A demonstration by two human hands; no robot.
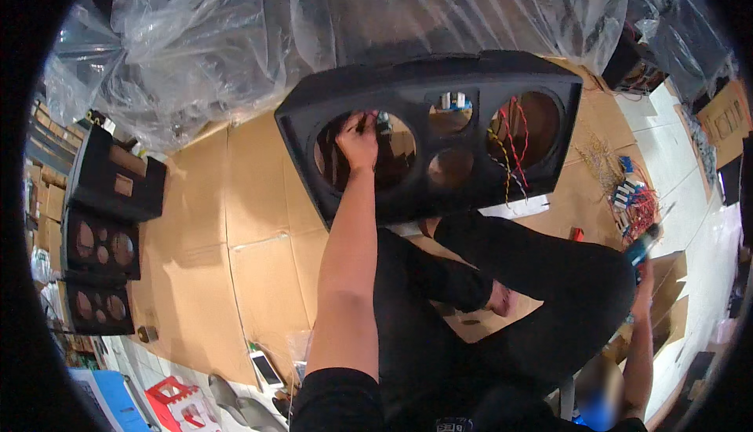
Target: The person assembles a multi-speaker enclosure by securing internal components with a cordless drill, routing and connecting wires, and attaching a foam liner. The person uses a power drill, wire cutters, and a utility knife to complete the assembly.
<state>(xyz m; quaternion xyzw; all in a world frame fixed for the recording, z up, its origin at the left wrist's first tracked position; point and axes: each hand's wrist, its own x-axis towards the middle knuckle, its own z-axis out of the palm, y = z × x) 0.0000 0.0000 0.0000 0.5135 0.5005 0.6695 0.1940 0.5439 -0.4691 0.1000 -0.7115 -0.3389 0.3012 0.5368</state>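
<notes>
Crosswise lies the cabinet (423, 142), holes (451, 167) facing the person (541, 267), left hand's (358, 143) grip unclear, right hand (644, 279) clasping a tool (643, 245).

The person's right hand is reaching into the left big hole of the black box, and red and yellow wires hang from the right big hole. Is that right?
Not quite: the head view shows the left hand reaching into the left big hole of the black box. Red and yellow wires do hang from the right big hole.
</notes>
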